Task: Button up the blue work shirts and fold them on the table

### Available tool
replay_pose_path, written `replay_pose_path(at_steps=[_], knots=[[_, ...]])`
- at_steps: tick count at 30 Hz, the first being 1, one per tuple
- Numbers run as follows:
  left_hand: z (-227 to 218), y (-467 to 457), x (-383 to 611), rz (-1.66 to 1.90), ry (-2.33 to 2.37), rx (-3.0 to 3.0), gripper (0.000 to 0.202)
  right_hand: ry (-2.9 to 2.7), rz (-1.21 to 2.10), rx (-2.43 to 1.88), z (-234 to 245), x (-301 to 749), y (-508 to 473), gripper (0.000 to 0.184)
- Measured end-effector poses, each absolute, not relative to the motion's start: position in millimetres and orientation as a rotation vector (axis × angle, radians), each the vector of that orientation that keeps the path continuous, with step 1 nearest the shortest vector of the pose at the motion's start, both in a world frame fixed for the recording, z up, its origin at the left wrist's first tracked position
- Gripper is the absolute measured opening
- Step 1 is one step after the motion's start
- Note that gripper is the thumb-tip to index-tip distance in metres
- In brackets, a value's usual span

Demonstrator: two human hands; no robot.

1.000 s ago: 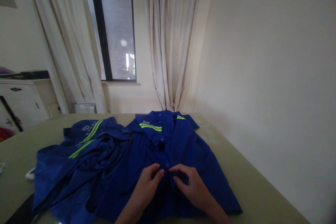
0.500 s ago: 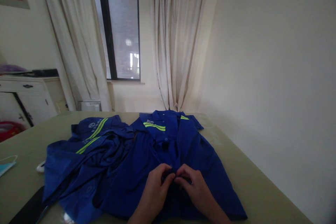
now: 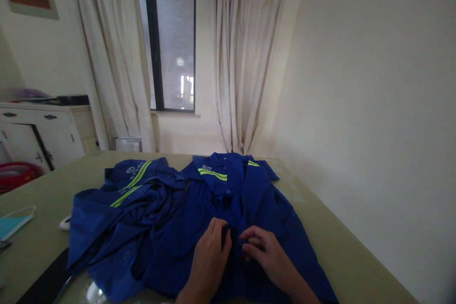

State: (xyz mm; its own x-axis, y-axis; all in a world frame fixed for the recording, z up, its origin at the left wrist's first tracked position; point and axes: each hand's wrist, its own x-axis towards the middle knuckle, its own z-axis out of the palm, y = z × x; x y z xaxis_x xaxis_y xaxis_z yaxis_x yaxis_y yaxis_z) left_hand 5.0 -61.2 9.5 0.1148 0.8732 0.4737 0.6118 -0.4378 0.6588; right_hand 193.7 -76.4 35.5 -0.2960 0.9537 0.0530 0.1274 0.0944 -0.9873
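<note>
A blue work jacket (image 3: 185,242) with yellow-green stripes lies spread out, collar at the far end and its buttoned front facing up. My left hand (image 3: 213,251) is closed on one front edge of it, the cloth pinched between thumb and fingers. Just to the right, my right hand (image 3: 261,247) pinches the other front edge, where a small dark button seems to sit at the fingertips. A narrow gap separates the two hands. A second blue work jacket (image 3: 107,228), crumpled and bearing the same stripes, lies against the left side of the first.
Both jackets rest on a greenish table (image 3: 356,256) along the right-hand wall. To the left lie a blue face mask (image 3: 14,225), a black flat object (image 3: 46,278) and a white object (image 3: 65,223). A white cabinet (image 3: 71,123) and a red basin (image 3: 19,175) stand behind.
My hands, whose fingertips met before, have moved slightly apart. The view has shifted so the scene sits a little further right.
</note>
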Motion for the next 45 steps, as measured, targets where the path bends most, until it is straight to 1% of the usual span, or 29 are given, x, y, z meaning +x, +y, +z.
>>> replay_pose_path(at_steps=[3,8,14,18,25,32,37,41,45], knots=[[8.9,-65.7,9.6,1.215,1.379,2.055,0.012,-1.501,1.317,-1.083,30.6,190.3,-73.7,0.030],[11.9,-73.3,18.1,1.234,1.263,2.010,0.014,-1.469,1.305,-1.026,23.8,186.9,-71.2,0.029],[17.2,-73.0,15.1,1.248,1.231,1.959,0.015,-1.477,1.394,-0.953,24.8,190.1,-72.3,0.034],[18.9,-72.4,15.1,1.238,1.199,1.933,0.015,-1.493,1.332,-1.007,24.7,190.2,-72.3,0.030],[17.6,-70.1,15.3,1.292,1.213,1.839,0.017,-1.484,1.238,-1.058,21.1,186.8,-71.1,0.035],[15.8,-64.8,13.5,1.230,1.236,1.683,0.022,-1.559,1.093,-1.205,16.9,182.9,-70.9,0.030],[12.4,-58.6,10.5,1.205,1.206,1.644,0.029,-1.556,1.012,-1.238,22.1,180.3,-74.0,0.029],[8.5,-53.9,7.9,1.204,1.216,1.613,0.035,-1.563,1.027,-1.194,22.6,178.1,-75.5,0.030],[4.6,-51.3,6.4,1.187,1.218,1.591,0.038,-1.571,1.083,-1.167,21.0,177.3,-76.3,0.026]])
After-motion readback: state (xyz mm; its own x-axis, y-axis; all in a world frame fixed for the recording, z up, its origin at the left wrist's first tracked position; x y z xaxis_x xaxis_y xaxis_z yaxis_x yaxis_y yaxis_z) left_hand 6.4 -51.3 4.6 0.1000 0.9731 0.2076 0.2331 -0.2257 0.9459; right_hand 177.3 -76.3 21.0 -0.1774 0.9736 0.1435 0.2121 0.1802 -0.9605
